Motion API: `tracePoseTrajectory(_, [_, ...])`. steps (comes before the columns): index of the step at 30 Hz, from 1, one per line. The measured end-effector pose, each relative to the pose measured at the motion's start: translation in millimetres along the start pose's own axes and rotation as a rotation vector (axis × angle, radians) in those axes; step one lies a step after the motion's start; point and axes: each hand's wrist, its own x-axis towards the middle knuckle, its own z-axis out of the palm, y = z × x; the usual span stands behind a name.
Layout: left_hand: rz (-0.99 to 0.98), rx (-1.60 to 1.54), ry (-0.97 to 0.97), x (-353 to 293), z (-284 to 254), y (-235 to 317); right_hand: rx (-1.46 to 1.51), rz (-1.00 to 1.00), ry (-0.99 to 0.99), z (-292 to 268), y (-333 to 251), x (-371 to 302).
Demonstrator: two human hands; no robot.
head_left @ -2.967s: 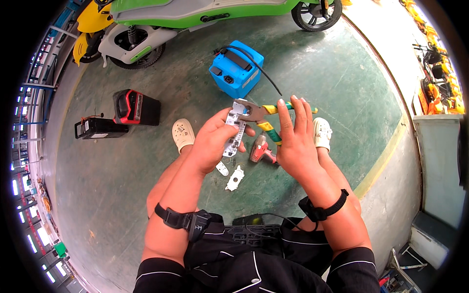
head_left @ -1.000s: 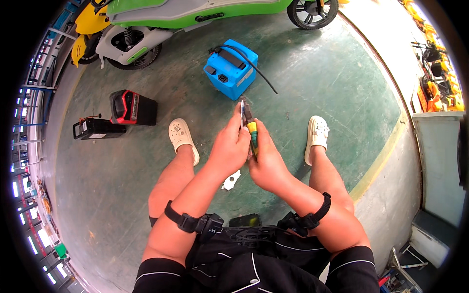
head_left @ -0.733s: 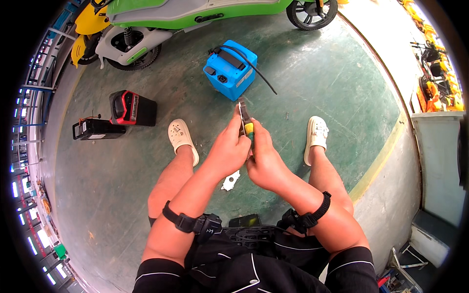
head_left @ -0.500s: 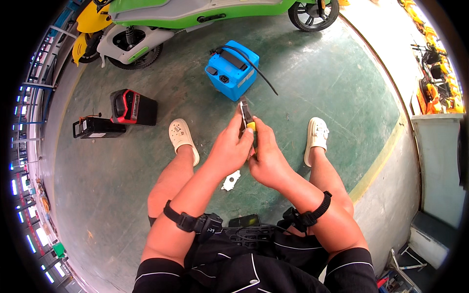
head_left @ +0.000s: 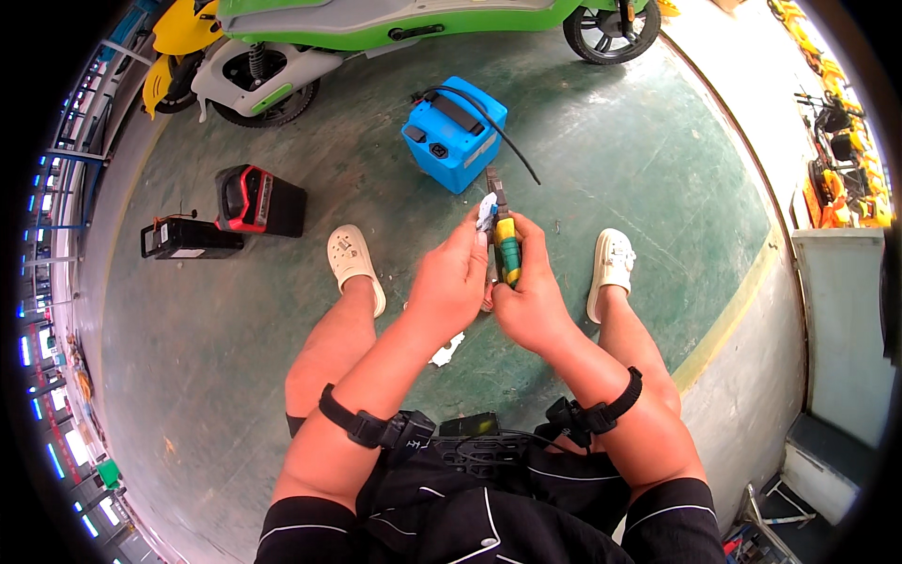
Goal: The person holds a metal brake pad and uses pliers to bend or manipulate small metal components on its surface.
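Observation:
My right hand (head_left: 536,299) is wrapped round the handles of pliers (head_left: 508,249) with green and yellow grips. Their dark metal jaws point away from me. My left hand (head_left: 453,282) pinches a small white piece (head_left: 486,212) with a bit of blue by it, right beside the jaws; its exact kind is too small to make out. Something reddish shows between the hands, mostly hidden. Just beyond the jaws, a blue battery case (head_left: 458,141) with a black handle and a loose black cable (head_left: 515,148) stands on the floor.
A red-and-black battery case (head_left: 268,202) and a black battery pack (head_left: 193,239) stand to the left. A green-and-white electric scooter (head_left: 376,33) is across the far side. A flat white piece (head_left: 449,350) lies between my feet. A pale cabinet (head_left: 846,310) is at the right.
The pliers have turned and opened to view, showing their green and yellow handles. The white piece has come into sight at my left fingertips. Both hands have shifted slightly right.

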Motion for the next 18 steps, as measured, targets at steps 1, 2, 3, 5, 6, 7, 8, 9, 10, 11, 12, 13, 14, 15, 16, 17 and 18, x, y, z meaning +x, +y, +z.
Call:
tracePoseTrajectory(1, [-0.005,0.004,0.011,0,-1,0,0.003,0.001,-0.002,-3,-2,1])
tracePoseTrajectory(2, [-0.009,0.009,0.022,1,-3,1,0.003,0.043,-0.02,-5,-2,1])
tracePoseTrajectory(3, [-0.013,0.014,0.032,2,-5,2,0.021,0.083,-0.031,-7,-5,1])
tracePoseTrajectory(5, [-0.018,-0.004,0.009,4,-8,0,0.057,0.164,-0.053,-12,-11,1])
tracePoseTrajectory(6, [-0.02,-0.013,-0.003,5,-9,0,0.084,0.169,-0.052,-13,-5,1])
tracePoseTrajectory(7, [-0.002,-0.052,0.006,7,-8,-4,0.111,0.175,-0.05,-13,5,3])
tracePoseTrajectory(8, [0.016,-0.091,0.014,10,-6,-14,0.138,0.18,-0.048,-14,12,3])
tracePoseTrajectory(9, [0.03,-0.128,0.028,12,-5,-21,0.238,0.255,-0.09,-17,4,5])
tracePoseTrajectory(10, [0.016,-0.193,0.034,13,-5,-19,0.336,0.33,-0.129,-23,-13,6])
tracePoseTrajectory(11, [0.001,-0.258,0.041,13,-4,-17,0.402,0.357,-0.142,-24,-16,6])
tracePoseTrajectory(12, [-0.012,-0.324,0.044,15,-4,-14,0.468,0.384,-0.151,-26,-19,5])
tracePoseTrajectory(13, [-0.048,-0.333,0.04,16,-4,-12,0.501,0.365,-0.134,-25,-14,4])
tracePoseTrajectory(14, [-0.085,-0.342,0.036,17,-6,-12,0.534,0.345,-0.117,-25,-11,3])
tracePoseTrajectory(15, [-0.122,-0.351,0.034,18,-8,-12,0.474,0.323,-0.127,-27,-11,4])
tracePoseTrajectory(16, [-0.122,-0.371,0.036,18,-9,-12,0.414,0.301,-0.136,-28,-11,4])
tracePoseTrajectory(17, [-0.121,-0.39,0.039,19,-11,-12,0.354,0.279,-0.145,-30,-11,5])
tracePoseTrajectory(18, [-0.121,-0.411,0.042,19,-12,-13,0.267,0.26,-0.153,-32,-12,5])
